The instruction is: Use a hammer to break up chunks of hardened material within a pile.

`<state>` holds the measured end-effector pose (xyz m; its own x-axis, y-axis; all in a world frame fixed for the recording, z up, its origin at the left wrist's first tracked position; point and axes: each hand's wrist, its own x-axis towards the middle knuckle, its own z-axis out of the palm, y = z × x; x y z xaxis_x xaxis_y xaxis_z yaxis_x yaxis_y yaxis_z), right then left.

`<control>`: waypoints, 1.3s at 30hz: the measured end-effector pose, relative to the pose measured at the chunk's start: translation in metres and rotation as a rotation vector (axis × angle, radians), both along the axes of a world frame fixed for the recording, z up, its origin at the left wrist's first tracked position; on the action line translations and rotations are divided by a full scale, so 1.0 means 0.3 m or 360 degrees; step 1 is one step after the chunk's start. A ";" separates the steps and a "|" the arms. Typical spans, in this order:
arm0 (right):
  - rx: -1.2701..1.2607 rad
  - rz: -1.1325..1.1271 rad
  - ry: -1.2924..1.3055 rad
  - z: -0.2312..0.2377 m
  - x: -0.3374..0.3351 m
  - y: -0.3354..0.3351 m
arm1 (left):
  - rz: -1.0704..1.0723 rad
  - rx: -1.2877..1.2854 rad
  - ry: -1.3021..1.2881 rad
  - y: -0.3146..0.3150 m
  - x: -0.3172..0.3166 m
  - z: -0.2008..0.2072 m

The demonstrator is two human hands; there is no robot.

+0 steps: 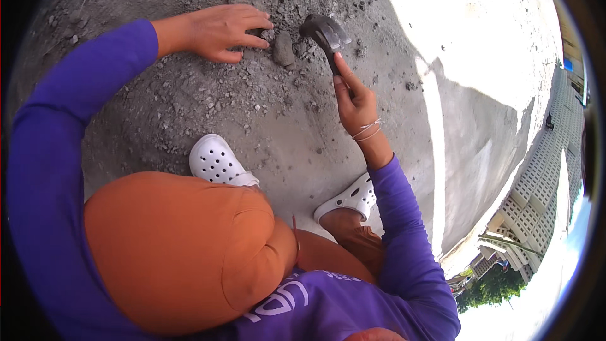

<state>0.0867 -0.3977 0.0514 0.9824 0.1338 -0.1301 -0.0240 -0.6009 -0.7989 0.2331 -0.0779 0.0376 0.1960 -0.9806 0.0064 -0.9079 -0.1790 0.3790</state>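
Note:
My right hand (357,106) is wrapped round the handle of a dark claw hammer (328,36), its index finger stretched along the shaft. The hammer's head is over the gritty ground, close to a grey stone (284,49). To the left of that stone is my left hand (222,33), palm down with its fingers apart, holding nothing I can see. Its fingertips are beside the stone and a smaller lump (268,35). Crumbled grey bits lie around both.
Loose gravel (183,104) is heaped to the left under my left arm. My white clogs (218,161) are planted on the grey floor (278,142) below my hands. Bright sunlight falls on the right. Stacked hollow blocks (533,192) stand at the far right.

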 end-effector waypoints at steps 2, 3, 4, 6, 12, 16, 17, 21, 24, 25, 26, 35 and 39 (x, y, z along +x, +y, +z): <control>0.0258 -0.0137 0.0140 0.040 0.012 0.021 | -0.0018 0.0028 0.0010 0.015 -0.021 -0.008; 0.0259 -0.0138 0.0135 0.076 0.027 0.034 | -0.0001 0.0036 -0.0009 0.020 -0.016 -0.013; 0.0397 -0.0193 0.0104 0.128 0.029 0.049 | 0.0021 0.0051 -0.0015 0.026 -0.026 -0.011; 0.0578 -0.0252 -0.0009 0.246 0.048 0.077 | 0.0133 -0.0013 -0.0092 0.021 -0.028 0.014; 0.0653 -0.0176 -0.0484 0.374 0.084 0.083 | 0.0419 -0.0152 -0.0079 -0.154 0.005 0.040; 0.0618 -0.0223 -0.0506 0.308 0.074 0.072 | 0.0404 0.0019 -0.0137 -0.159 0.029 -0.006; 0.0490 -0.0254 -0.0467 0.262 0.073 0.075 | 0.0386 0.0067 -0.0159 -0.146 0.032 -0.015; -0.0087 -0.0149 -0.0148 -0.014 0.050 0.067 | 0.0454 0.0047 -0.0115 -0.091 0.010 -0.004; -0.0028 -0.0248 0.0010 -0.028 0.036 0.040 | 0.0437 0.0081 -0.0076 -0.066 -0.006 -0.023; 0.0078 -0.0277 0.0015 0.001 0.037 0.043 | 0.0428 0.0083 -0.0062 -0.056 -0.017 -0.024; 0.0182 -0.0307 0.0019 0.035 0.040 0.046 | 0.0423 0.0068 -0.0058 -0.045 -0.027 -0.025; 0.0082 -0.0062 -0.0675 0.167 0.055 0.042 | 0.0359 -0.0059 -0.0016 -0.083 -0.016 -0.011; -0.0148 -0.0036 -0.0122 -0.053 0.024 0.005 | 0.0318 -0.0137 0.0028 -0.111 -0.006 -0.005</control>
